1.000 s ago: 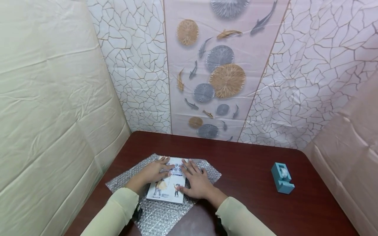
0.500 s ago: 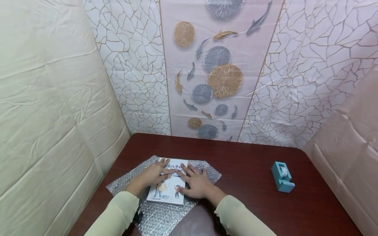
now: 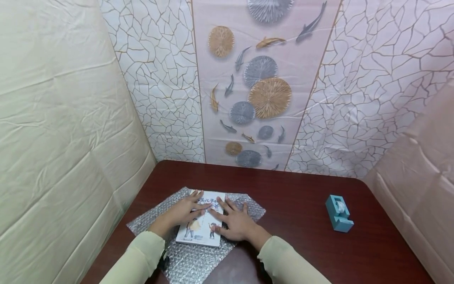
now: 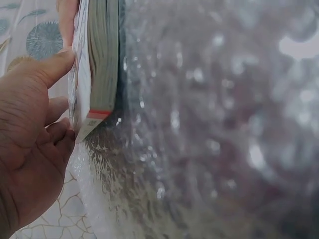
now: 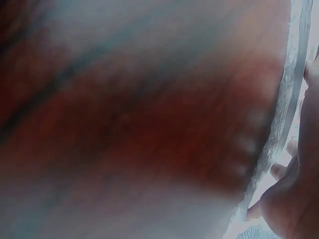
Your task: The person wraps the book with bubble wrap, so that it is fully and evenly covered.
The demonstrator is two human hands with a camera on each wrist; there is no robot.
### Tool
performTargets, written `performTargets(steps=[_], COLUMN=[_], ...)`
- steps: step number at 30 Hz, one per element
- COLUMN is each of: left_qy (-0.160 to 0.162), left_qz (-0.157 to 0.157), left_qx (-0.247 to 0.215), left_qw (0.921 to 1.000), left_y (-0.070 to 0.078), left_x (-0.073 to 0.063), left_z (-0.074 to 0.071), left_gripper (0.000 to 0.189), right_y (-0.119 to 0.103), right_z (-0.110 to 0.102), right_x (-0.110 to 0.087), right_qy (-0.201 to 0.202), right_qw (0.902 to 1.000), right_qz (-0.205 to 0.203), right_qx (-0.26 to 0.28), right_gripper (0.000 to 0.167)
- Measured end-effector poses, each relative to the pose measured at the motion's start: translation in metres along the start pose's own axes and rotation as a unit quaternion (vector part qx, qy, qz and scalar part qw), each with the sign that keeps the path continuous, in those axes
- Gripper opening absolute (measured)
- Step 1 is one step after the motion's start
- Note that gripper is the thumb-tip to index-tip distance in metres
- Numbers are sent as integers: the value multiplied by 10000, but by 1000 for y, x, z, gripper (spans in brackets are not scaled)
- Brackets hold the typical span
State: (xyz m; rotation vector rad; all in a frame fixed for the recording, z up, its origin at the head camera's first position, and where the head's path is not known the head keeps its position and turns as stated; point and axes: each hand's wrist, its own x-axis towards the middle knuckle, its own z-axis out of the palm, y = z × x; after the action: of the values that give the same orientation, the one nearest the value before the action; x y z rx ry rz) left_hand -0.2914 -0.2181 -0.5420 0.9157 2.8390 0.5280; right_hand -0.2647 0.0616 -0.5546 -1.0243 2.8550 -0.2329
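Observation:
A white paperback book (image 3: 200,230) with blue lettering and two drawn figures on its cover lies on a sheet of clear bubble wrap (image 3: 195,260). My left hand (image 3: 180,212) rests on the cover's upper left, fingers extended. On the right side, my right hand (image 3: 238,224) lies with spread fingers over the cover and its edge. The left wrist view shows the page block (image 4: 103,55) side-on, with the left fingers against the cover and the wrap beneath. In the right wrist view the right hand (image 5: 294,204) shows only partly, beside the edge of the wrap (image 5: 271,144).
A blue tape dispenser (image 3: 339,215) with a roll of tape stands on the right of the dark red-brown table (image 3: 283,201). A patterned curtain (image 3: 248,90) hangs behind the table's far edge, with pale cloth (image 3: 71,138) along the left side.
My right fingers have shifted slightly left and down over the cover, uncovering more of its lettering. The left hand stays nearly still, and the head view has tilted a little.

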Motion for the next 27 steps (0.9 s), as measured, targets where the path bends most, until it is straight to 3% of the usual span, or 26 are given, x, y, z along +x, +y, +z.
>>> performTargets(steps=[16,22,27], left_qy=[81,217,372], left_qz=[266,433,661], left_qx=[-99,255,269], left_qw=[9996,9985,9968], left_y=[3,7,13], left_x=[-6,-18,-32], left_z=[-4,-6,-3], left_gripper=[48,49,43], right_y=[2,3,1], right_z=[0,-1,-2], right_x=[2,2,-1], right_qy=[-70,-57,-52], right_qw=[9999,9999,9999], right_qz=[13,-7,-36], right_qx=[101,104,149], right_gripper=[70,70,70])
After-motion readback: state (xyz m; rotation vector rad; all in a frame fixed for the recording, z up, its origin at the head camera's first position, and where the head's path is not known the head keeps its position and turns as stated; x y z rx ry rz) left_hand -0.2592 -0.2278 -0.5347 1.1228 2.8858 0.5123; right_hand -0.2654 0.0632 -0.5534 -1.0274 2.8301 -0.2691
